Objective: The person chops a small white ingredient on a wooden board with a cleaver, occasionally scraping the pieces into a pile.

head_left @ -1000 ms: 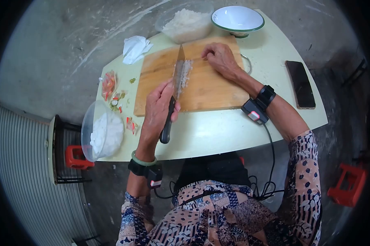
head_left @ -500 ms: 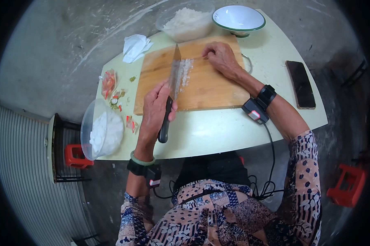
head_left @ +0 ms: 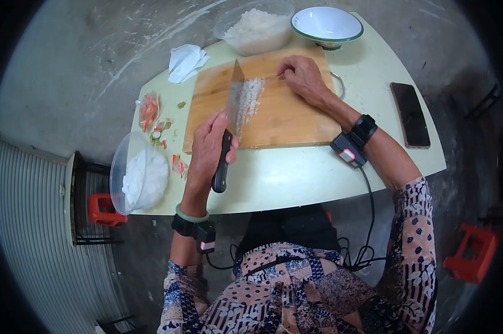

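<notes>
My left hand (head_left: 208, 142) is wrapped around the black handle of a kitchen knife (head_left: 236, 92). The broad blade stands on edge over a wooden cutting board (head_left: 296, 125), its tip pointing to the far side. Close along the blade's right side lies a strip of finely chopped white bits (head_left: 252, 97); what they are I cannot make out. My right hand (head_left: 302, 78) rests on the far right part of the board, apart from the chopped bits. Its fingers are curled in, and nothing shows in them.
Beyond the board stand a clear tub of white shredded food (head_left: 257, 30) and a green-rimmed white bowl (head_left: 326, 25). A crumpled tissue (head_left: 185, 62), a small bag with red bits (head_left: 149, 111) and a plastic bowl of white pieces (head_left: 145, 181) lie left. A phone (head_left: 410, 114) lies right.
The knife and my left hand have shifted slightly left, and more of the chopped white bits show beside the blade. My right hand has stayed nearly in place.
</notes>
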{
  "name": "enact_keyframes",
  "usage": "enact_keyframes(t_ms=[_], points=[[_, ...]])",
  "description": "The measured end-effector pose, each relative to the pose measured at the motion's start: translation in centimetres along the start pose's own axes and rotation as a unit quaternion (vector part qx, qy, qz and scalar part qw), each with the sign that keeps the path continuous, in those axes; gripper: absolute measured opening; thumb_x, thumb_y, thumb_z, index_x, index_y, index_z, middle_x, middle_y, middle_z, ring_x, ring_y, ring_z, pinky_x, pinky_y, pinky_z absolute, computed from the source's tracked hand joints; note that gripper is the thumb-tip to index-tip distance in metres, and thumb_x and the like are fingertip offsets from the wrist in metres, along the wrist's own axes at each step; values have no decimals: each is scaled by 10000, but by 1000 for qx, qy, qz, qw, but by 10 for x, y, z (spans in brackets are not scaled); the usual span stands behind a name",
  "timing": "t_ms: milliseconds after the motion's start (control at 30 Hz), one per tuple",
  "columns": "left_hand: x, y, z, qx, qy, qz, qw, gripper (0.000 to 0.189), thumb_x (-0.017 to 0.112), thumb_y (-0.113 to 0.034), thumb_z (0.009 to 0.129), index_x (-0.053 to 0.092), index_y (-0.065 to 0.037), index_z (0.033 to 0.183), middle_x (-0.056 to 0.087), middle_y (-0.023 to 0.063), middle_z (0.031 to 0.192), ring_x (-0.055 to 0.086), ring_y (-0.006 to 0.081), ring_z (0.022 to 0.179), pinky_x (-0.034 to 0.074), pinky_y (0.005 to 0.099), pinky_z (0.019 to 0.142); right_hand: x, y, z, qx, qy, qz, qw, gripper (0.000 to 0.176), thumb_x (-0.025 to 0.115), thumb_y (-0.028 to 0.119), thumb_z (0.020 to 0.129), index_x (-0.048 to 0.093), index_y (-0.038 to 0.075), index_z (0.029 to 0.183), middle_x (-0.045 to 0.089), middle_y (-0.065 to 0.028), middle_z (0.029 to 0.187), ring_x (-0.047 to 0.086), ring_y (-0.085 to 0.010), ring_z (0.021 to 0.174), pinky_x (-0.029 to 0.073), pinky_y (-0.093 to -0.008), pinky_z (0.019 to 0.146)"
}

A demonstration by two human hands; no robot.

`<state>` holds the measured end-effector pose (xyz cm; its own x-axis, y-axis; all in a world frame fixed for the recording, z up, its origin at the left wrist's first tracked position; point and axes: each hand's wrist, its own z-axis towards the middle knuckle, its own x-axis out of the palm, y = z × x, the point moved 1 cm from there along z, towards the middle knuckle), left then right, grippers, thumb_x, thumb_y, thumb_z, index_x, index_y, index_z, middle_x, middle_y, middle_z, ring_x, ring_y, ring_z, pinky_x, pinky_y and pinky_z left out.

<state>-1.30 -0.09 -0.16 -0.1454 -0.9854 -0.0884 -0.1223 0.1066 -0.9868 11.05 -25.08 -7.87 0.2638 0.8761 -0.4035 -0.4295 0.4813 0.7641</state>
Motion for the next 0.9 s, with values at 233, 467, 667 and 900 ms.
enact_keyframes(t_ms=[233,467,667,900], points=[[-8,4,-2,23,-19,-44,999,382,520,-339,1090,595,-37,1312,592,61,675,457,79,424,384,229,406,-1,-2,0,-7,5,-12,1000,237,532,60,798,746,-15,865,700,-238,791,684,-382,791,536,-468,811],[-9,2,-3,2,-4,-47,999,375,502,-320,1093,577,-29,1318,583,58,691,455,79,446,395,229,433,-2,-2,1,-3,11,-32,999,241,530,58,796,747,-18,868,704,-230,778,696,-384,808,540,-459,819],[-9,-3,-5,-20,25,-10,999,402,512,-324,1093,566,-22,1353,584,59,697,459,77,449,384,221,427,-7,7,-1,29,34,-18,999,233,523,55,805,732,-19,873,712,-189,852,674,-320,816,531,-417,804],[-3,2,2,14,16,18,1000,405,510,-330,1095,567,-16,1343,577,50,684,445,74,434,372,216,420,-3,-2,0,1,3,-8,1000,221,547,72,803,744,-12,859,706,-222,783,693,-371,782,544,-452,800]])
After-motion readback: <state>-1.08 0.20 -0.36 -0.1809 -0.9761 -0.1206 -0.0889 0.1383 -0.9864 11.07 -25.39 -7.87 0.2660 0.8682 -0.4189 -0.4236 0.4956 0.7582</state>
